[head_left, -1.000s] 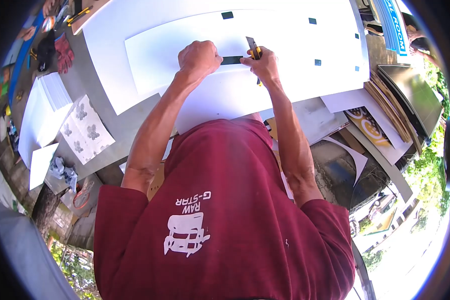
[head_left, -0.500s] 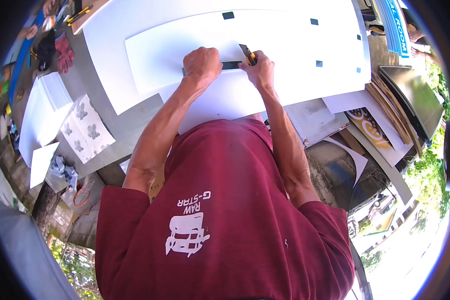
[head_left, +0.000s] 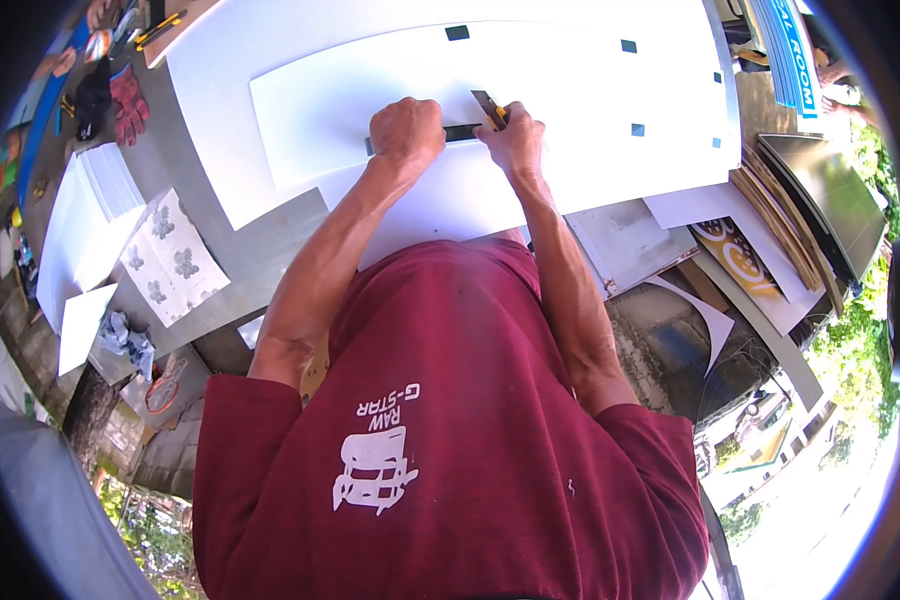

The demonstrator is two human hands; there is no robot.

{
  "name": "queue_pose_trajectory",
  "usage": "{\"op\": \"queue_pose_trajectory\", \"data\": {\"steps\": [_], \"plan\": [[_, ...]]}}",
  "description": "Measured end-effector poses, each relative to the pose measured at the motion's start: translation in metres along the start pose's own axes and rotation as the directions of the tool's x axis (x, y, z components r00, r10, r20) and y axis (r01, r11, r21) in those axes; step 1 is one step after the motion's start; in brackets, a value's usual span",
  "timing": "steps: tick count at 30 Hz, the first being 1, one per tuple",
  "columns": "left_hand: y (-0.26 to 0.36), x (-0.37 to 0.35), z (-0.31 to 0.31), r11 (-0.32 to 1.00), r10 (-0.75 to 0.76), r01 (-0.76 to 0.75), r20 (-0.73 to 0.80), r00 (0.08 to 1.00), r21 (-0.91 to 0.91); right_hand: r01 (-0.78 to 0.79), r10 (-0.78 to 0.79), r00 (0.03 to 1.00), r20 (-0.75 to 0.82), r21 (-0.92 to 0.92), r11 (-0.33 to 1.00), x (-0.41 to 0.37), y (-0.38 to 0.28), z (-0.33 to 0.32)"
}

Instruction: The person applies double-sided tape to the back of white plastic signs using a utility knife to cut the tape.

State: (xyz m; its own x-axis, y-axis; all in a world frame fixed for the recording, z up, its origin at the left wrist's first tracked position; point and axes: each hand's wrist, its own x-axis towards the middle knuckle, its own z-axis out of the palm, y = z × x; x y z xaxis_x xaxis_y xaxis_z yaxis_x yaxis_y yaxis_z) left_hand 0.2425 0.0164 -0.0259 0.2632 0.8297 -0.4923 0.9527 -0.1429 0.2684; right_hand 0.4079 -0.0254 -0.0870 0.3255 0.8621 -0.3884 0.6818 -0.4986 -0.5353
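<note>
A white sheet [head_left: 560, 80] with several small dark squares lies in front of me on a larger white sheet [head_left: 210, 100]. Across its near edge runs a narrow dark strip [head_left: 460, 133]. My left hand [head_left: 407, 130] is closed in a fist over the strip's left part, and the strip shows on both sides of it. At the strip's right end is my right hand [head_left: 517, 138], closed round a yellow-and-black utility knife [head_left: 491, 108] whose blade end points up and away. Its fingertips meet the strip; whether they pinch it is hidden.
Left on the grey table [head_left: 245, 250] are a stack of white sheets [head_left: 95, 210], a patterned sheet [head_left: 175, 262] and a red glove [head_left: 130, 105]. Boards [head_left: 785, 235] and offcuts lean at the right. Blue lettered signs [head_left: 785, 60] and another person's hand [head_left: 835, 75] appear at upper right.
My right hand has shifted slightly left with the utility knife, which is tilted a little more leftward. The left hand stays nearly in place over the strip.
</note>
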Motion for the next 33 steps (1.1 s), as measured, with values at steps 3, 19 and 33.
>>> {"op": "queue_pose_trajectory", "data": {"steps": [3,19,33], "plan": [[-0.002,0.0,0.002,1.0,0.015,-0.015,-0.016,1.0,0.005,0.003,-0.003,1.0,0.021,0.013,1.0,-0.004,0.004,-0.007],[-0.007,0.003,0.011,1.0,0.028,-0.028,-0.039,0.999,-0.005,0.025,-0.024,0.998,0.06,-0.023,0.999,-0.033,0.011,-0.001],[-0.007,0.004,0.01,0.999,0.032,-0.032,-0.033,0.999,-0.004,0.136,-0.121,0.957,0.262,-0.038,0.99,-0.06,0.007,0.002]]}}
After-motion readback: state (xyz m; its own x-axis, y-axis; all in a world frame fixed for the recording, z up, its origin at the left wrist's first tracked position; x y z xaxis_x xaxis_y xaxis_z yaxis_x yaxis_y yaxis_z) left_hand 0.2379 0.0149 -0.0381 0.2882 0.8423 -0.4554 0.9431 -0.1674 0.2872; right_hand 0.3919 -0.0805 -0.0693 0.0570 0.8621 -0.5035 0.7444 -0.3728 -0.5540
